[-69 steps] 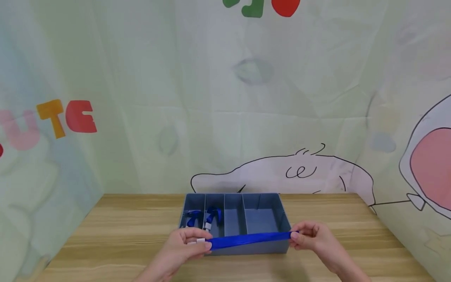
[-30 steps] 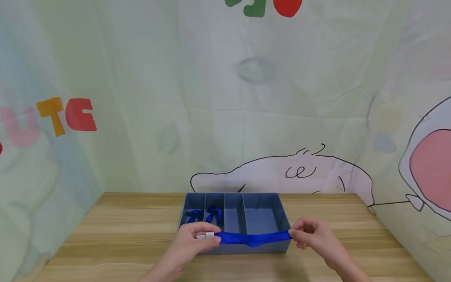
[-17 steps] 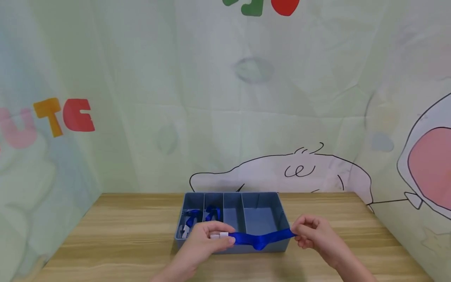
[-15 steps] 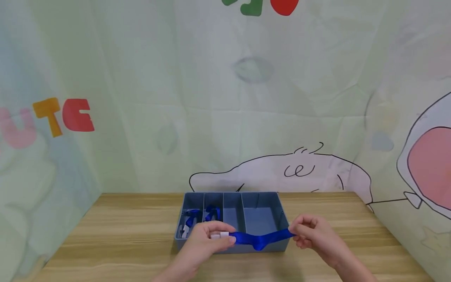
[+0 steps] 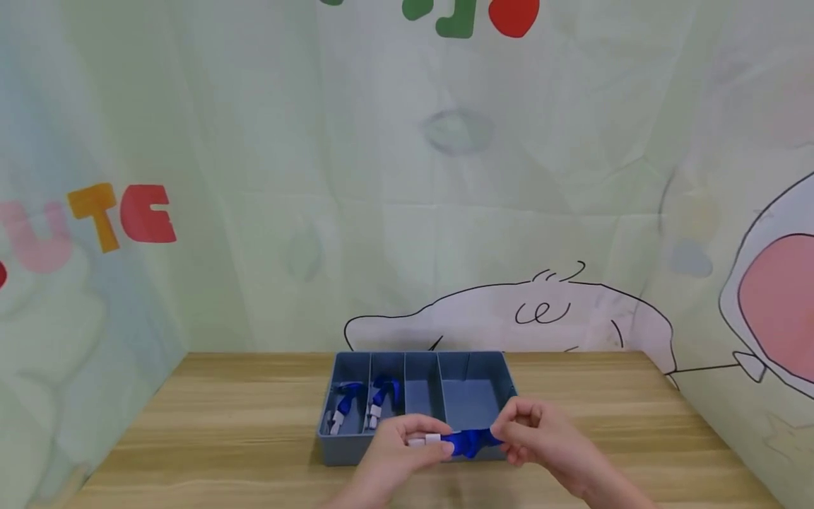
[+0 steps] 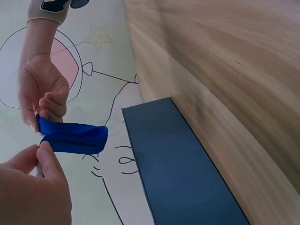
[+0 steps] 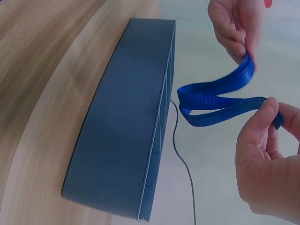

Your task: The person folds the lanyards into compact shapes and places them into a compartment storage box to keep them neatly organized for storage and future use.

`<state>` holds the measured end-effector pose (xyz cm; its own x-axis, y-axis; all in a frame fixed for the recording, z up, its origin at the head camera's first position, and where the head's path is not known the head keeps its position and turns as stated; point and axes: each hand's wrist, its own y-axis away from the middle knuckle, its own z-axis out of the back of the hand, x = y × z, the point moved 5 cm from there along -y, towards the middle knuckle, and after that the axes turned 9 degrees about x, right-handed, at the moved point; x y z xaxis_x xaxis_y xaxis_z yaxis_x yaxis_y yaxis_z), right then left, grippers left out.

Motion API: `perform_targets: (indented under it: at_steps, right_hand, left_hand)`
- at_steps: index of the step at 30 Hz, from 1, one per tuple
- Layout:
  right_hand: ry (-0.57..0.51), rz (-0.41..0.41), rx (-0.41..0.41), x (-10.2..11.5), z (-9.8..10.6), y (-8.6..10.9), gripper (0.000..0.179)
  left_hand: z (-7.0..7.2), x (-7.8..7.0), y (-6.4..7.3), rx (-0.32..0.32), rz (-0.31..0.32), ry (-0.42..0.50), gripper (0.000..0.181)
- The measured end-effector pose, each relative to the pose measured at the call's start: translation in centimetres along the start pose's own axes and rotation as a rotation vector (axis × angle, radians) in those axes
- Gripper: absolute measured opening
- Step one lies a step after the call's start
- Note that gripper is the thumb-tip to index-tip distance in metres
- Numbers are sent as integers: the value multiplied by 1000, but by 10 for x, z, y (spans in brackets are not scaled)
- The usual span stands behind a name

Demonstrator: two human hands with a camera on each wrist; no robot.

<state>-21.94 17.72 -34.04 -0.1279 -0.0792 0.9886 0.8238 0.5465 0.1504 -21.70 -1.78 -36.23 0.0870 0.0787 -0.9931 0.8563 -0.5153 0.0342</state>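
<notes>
Grips numbered 2: L grip [image 5: 403, 452] and R grip [image 5: 540, 438], w/ 1 wrist cuff [image 6: 48, 13] in view. There was 1 box [image 5: 343, 452], w/ 3 dividers [image 5: 441, 396] and 4 compts [image 5: 473, 399]. Blue straps totaled 3: 1 held strap [image 5: 472, 442] btwn the 2 grips, plus 2 boxed straps [image 5: 345, 404], 1 ea. in the 2 leftmost compts. Ea. of the 3 showed a white end [image 5: 375, 412]. There was 1 bench [image 5: 222, 424]. The backdrop [image 5: 381, 177] had 1 balloon drawing [image 5: 785, 300], 1 outlined animal [image 5: 483, 307] and, at far L, 3 big letters [image 5: 94, 212] + 1 red sliver [image 5: 3, 274].
</notes>
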Motion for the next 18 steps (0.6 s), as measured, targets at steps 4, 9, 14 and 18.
perform_targets:
  at_steps: [4, 9, 14, 18]
  right_hand:
    - [-8, -12, 0, -2, -8, -3, 6]
    - [-22, -12, 20, -2, -17, -5, 6]
    - [-25, 3, 33, -1, -23, -6, 8]
    - [-63, 6, 55, -1, -27, -7, 6]
  left_hand:
    - [-6, -1, 0, 5, 4, 18, 25]
    - [-12, -1, 2, -15, 29, 36, 23]
    - [-17, -1, 4, -19, 46, 57, 22]
    - [-21, -1, 6, -35, 57, 86, 21]
